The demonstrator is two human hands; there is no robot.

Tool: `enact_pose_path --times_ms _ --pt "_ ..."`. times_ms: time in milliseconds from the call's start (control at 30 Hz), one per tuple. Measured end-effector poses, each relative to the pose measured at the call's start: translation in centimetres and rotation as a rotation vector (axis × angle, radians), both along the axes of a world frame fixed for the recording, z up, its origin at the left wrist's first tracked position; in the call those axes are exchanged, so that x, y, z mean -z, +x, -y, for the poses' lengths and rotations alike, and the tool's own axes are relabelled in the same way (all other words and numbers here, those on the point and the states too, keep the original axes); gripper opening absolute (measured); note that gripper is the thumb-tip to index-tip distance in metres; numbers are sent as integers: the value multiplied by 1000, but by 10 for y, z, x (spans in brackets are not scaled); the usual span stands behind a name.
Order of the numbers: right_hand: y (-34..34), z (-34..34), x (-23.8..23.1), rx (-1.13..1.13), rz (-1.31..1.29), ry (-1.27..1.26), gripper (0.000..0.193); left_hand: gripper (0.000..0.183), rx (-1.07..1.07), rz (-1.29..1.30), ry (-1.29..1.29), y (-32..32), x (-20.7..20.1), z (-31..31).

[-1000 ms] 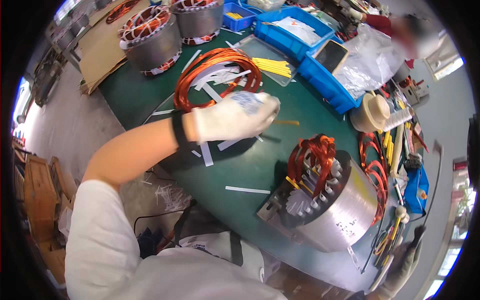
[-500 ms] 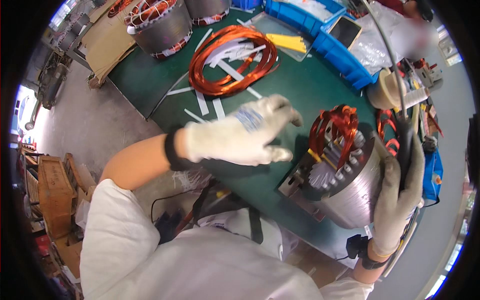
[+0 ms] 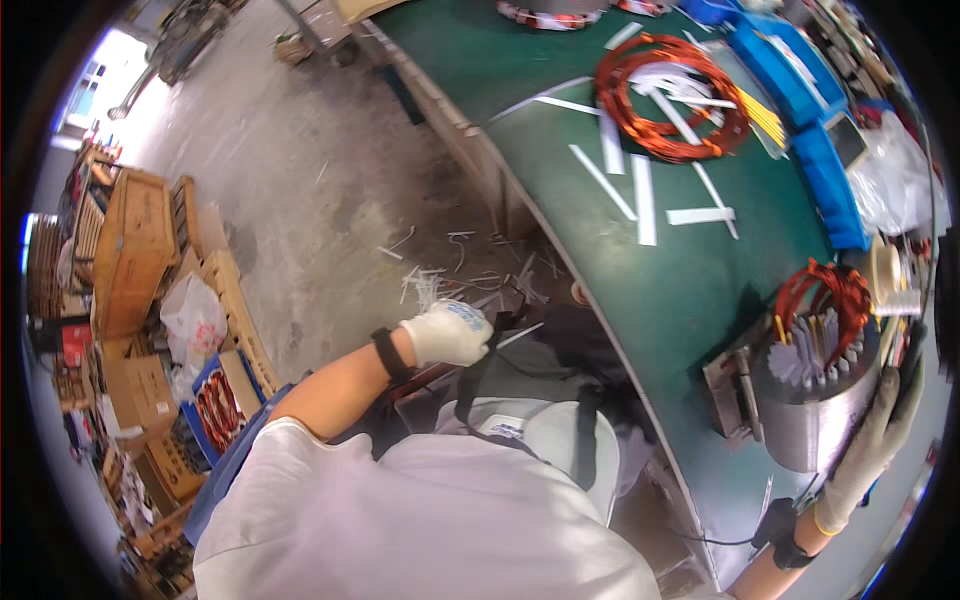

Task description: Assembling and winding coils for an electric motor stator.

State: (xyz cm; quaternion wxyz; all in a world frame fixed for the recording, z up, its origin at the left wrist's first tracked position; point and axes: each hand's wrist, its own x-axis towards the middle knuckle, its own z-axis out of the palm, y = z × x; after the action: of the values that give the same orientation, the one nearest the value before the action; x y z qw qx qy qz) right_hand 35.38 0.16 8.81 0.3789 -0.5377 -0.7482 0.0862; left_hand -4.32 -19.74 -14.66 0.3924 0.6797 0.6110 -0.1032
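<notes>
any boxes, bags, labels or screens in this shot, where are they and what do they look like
Blue bins: far right of the green bench, rectangular.
Small screen device: on the blue bins, dark flat rectangle.
Clear plastic bag: right bench edge, crumpled, see-through.
Wooden crates: on the floor at left, tan, boxy.
White plastic bag: beside the crates, crumpled.
Blue crate: floor, lower left, holds orange coils.

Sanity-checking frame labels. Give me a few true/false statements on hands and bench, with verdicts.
1. The right hand rests on the side of the metal stator. True.
2. The left hand presses on the green bench. False: it is off the bench, down by the apron, closed on a thin white strip.
3. A loose copper coil lies on the bench among white paper strips. True.
4. Both hands are bare. False: both wear white gloves.
</notes>
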Motion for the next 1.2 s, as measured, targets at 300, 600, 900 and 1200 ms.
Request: enact_pose_path --times_ms 300,600,900,1200 --pt "5 -4 -4 -10 35 -11 46 23 -24 -121 25 -10 29 56" --pt "5 -7 -4 -38 85 49 46 24 28 -74 136 -8 31 61" --pt "9 -8 -2 -48 49 27 47 26 6 -96 151 -11 38 61" --pt "7 -10 -1 -35 67 40 46 29 9 -111 147 -14 31 52"
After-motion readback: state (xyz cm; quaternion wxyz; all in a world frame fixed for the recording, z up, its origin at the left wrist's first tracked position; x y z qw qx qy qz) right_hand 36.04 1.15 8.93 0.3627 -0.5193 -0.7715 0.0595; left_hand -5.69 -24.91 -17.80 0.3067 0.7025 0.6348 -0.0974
